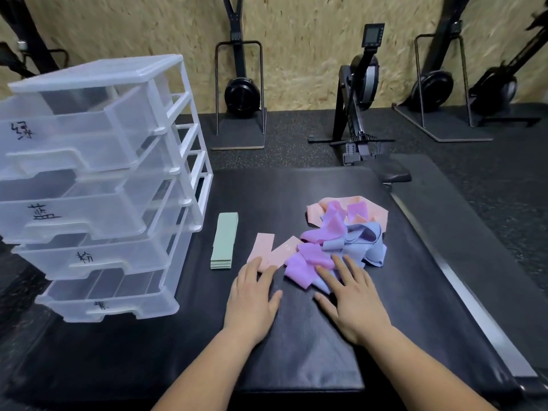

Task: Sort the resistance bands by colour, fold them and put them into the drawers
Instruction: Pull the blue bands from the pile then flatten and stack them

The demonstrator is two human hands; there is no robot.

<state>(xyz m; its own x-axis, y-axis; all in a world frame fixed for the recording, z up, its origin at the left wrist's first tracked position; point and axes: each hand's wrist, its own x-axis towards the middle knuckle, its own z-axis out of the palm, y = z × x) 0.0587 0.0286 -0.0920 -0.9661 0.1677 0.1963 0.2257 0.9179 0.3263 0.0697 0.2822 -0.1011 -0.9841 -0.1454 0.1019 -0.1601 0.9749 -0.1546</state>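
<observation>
Drawers (89, 185) left; folded bands (224, 240) between; pile (341, 238) right.

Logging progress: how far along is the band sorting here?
Done: green bands lie folded in a stack beside the drawers. In hand: left hand touches a pink band, right hand rests on the mixed pile. Left: that pile is unsorted and unfolded, and no drawer shows a band.

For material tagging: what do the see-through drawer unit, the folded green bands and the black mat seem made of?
See-through drawer unit: rigid translucent plastic, glossy; interiors show through. Folded green bands: matte stretch fabric, probably; stacked edges. Black mat: likely textured vinyl over padding; faint sheen.
</observation>
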